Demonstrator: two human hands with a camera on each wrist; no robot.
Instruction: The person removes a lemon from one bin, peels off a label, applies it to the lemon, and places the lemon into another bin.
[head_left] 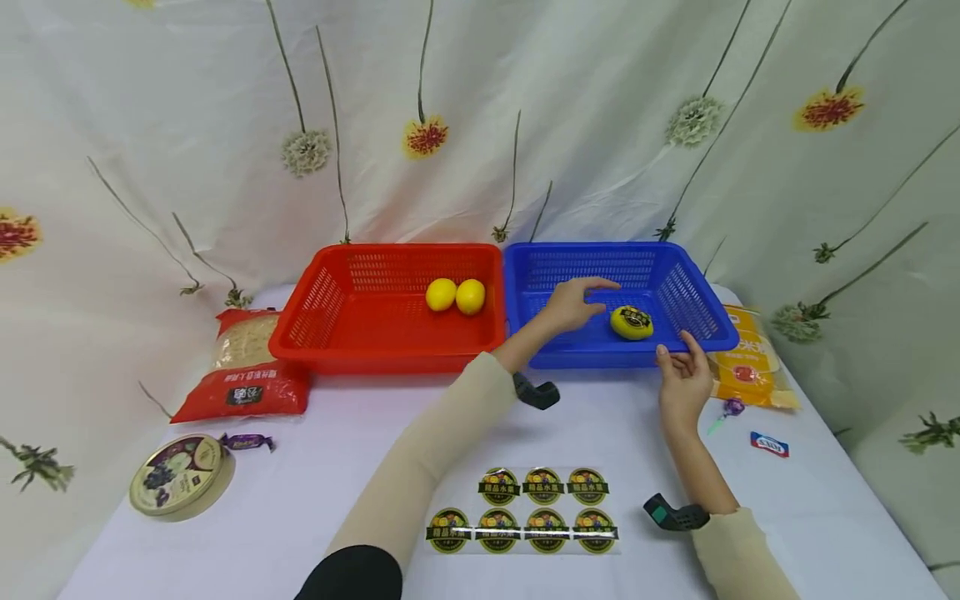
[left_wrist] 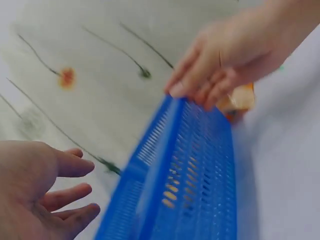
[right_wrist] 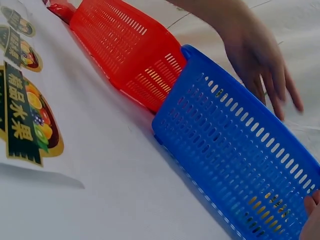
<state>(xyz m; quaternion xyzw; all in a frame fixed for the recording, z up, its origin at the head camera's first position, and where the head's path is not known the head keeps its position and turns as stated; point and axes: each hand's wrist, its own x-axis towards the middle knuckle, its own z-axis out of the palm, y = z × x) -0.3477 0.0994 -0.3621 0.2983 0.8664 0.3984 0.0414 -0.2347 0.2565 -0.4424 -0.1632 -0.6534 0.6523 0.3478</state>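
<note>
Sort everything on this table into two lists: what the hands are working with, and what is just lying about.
In hand:
left hand, open over the blue basket
right hand, fingers on that basket's front rim
stickered lemon inside it
red basket with two plain lemons
sticker sheet

Lying about:
red packet
orange packet
round tin
wrapped candies

Two baskets side by side at the back of the surface (head_left: 360,467), walls touching. Left basket (head_left: 330,329): two lemons (head_left: 455,295) at its rear right. Right basket (head_left: 697,312): one stickered lemon (head_left: 631,322) near its front; left hand (head_left: 572,305) above the floor just left of it; right hand (head_left: 684,377) on the front rim. Noodle bag (head_left: 243,367) left of the baskets, round tin (head_left: 178,475) before it. Snack packet (head_left: 750,367) right of the baskets. Sticker sheet (head_left: 525,510) at front centre.
</note>
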